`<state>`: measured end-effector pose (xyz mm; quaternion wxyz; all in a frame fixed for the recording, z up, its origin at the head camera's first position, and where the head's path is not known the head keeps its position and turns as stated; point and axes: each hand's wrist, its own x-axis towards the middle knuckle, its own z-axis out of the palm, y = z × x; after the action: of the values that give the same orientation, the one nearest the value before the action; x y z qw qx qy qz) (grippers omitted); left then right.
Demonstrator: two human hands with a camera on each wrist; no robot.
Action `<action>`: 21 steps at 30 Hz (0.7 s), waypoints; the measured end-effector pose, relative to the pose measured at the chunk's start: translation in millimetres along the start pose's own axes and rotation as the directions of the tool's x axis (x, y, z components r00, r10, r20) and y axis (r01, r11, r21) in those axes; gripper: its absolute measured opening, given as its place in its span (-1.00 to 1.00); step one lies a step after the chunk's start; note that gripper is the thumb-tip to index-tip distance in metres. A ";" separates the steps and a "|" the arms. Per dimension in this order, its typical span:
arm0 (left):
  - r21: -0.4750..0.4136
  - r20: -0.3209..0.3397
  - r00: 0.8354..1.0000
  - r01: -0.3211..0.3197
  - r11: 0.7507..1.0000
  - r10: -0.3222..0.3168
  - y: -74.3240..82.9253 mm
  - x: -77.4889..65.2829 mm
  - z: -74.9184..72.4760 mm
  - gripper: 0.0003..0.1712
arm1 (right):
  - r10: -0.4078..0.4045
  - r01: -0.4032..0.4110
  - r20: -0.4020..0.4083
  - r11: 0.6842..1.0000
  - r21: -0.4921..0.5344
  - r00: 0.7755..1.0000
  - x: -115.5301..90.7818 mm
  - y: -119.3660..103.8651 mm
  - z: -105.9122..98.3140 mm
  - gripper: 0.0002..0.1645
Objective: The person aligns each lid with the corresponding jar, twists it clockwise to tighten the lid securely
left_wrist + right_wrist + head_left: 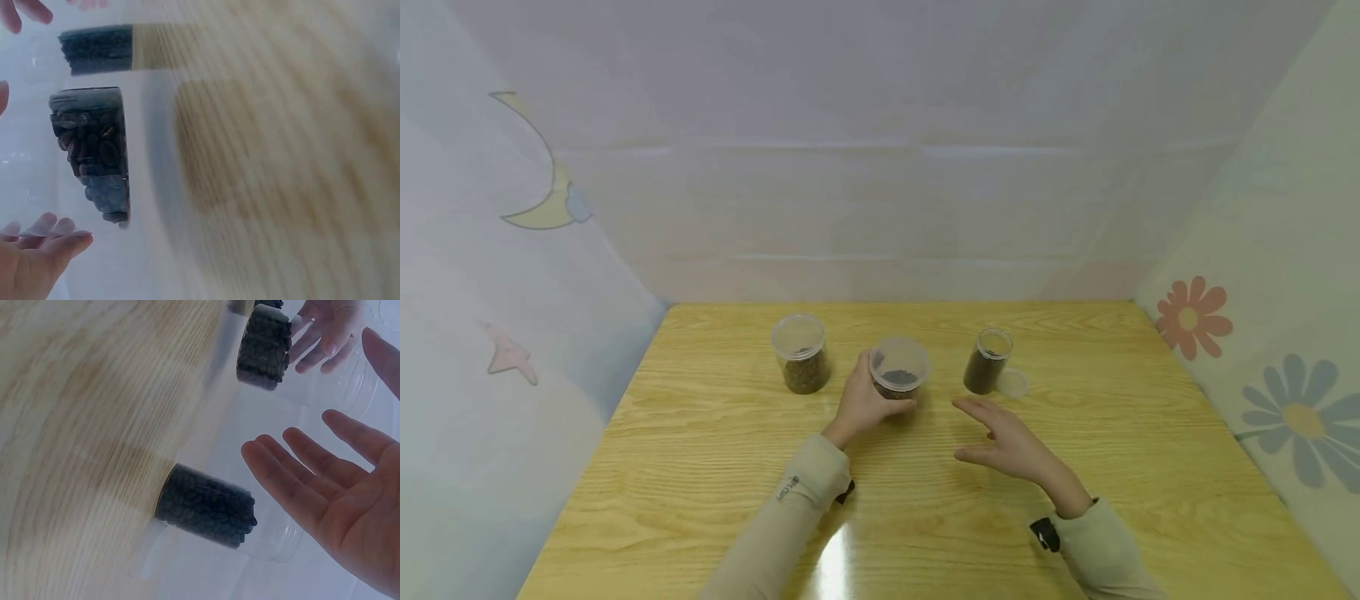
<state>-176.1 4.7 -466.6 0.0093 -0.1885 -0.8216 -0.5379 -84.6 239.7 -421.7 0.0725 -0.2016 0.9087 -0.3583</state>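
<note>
My left hand (867, 402) grips a wide clear jar (901, 367) in the middle, fingers on its left side and thumb across the front. Dark brown beans (94, 150) fill the jar's lower part in the left wrist view. My right hand (1009, 442) is held in the air, fingers spread and holding nothing. It is nearest to a narrower clear jar (987, 362), which stands upright with dark beans (206, 506) inside. A round translucent lid (1013, 382) lies at the right foot of the narrow jar.
To the left of my left hand stands another wide clear jar (802, 358), part filled with dark contents. All stand on a wood-grain table (700, 483). A pale curtain-like backdrop (880, 208) rises behind the table's far edge, with printed walls on both sides.
</note>
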 end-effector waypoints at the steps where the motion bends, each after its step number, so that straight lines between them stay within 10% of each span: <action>1: 0.003 -0.004 1.000 0.000 1.000 0.000 -1.2 2.8 0.5 0.13 | 0.000 0.000 0.001 1.000 -0.002 1.000 0.2 0.2 -0.1 -0.17; 21: 0.004 -0.064 0.997 0.054 0.999 -0.053 -24.7 34.1 10.3 0.16 | -0.010 0.010 0.019 1.000 -0.022 1.000 -0.3 6.3 -2.6 -0.18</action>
<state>-213.7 15.4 -485.2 0.0216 -0.1491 -0.8271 -0.5415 -87.1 245.6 -424.1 0.0771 -0.2105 0.9109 -0.3465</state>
